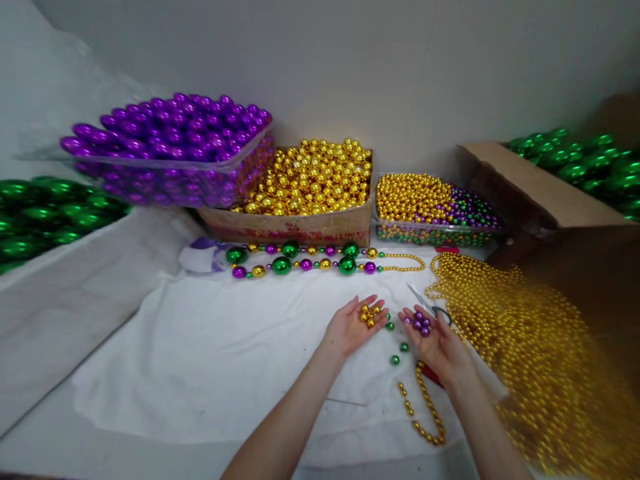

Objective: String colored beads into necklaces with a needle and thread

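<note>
My left hand point(357, 327), palm up with fingers stretched out, carries several shiny gold beads point(370, 315). Several purple beads point(419, 323) rest in the upturned palm of my right hand point(440, 347), whose fingers are also extended. On the white cloth point(200, 360) between and below the hands lie loose green beads point(395, 360). A short gold bead strand point(434, 417) curves below my right hand, partly over a red object that the hand mostly hides. Scissors point(425, 303) lie just beyond my right hand.
A finished-looking bead necklace point(305, 265) stretches across the back of the cloth. Behind it stand a tub of purple beads point(170, 133), a box of gold beads point(320, 177) and a tub of mixed beads point(430, 207). Gold bead strands point(540, 353) are heaped at right, beside a cardboard box point(550, 190).
</note>
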Tool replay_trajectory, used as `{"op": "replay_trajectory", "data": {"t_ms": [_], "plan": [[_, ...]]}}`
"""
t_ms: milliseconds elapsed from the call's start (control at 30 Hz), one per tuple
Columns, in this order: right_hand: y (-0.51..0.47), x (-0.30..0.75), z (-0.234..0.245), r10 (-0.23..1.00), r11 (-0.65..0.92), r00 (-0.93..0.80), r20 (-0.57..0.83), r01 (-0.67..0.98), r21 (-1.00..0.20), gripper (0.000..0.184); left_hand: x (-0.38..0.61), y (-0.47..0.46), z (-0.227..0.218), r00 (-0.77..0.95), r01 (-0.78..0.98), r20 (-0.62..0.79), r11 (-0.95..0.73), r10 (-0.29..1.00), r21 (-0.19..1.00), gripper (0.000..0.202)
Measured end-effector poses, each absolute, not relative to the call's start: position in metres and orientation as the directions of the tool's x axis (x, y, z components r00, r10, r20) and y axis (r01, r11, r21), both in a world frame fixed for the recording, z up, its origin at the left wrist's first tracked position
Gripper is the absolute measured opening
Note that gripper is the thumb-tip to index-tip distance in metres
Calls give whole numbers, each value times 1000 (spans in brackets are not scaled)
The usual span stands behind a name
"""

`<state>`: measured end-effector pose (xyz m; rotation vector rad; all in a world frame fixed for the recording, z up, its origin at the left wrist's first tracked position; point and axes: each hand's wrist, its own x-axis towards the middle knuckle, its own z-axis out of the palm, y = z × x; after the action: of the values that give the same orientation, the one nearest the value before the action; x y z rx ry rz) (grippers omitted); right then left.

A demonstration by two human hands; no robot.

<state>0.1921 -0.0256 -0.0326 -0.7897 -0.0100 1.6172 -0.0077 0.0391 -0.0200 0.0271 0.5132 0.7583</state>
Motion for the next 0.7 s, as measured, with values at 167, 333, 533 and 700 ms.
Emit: {"op": "replay_trajectory", "data": {"t_ms": [167, 333, 533, 700], "plan": [[-31, 198, -43, 877, -212, 132, -462, -757, -618, 20, -3, 45, -24, 618, -604, -444, 753, 649, 260, 31], [-27, 193, -47, 883, -171, 288, -370, -536, -827, 31, 18, 45, -24, 634, -517, -436, 769, 639, 376, 27], [-26, 184, -70, 898, -70, 430, -97, -78, -995, 20, 64, 28, -38, 343, -33, -195, 220, 919, 975, 8], [-18, 206, -134, 878, 291, 44, 477, 742, -604, 26, 79, 24, -69, 493, 515, 108, -390, 863, 764, 12]]}}
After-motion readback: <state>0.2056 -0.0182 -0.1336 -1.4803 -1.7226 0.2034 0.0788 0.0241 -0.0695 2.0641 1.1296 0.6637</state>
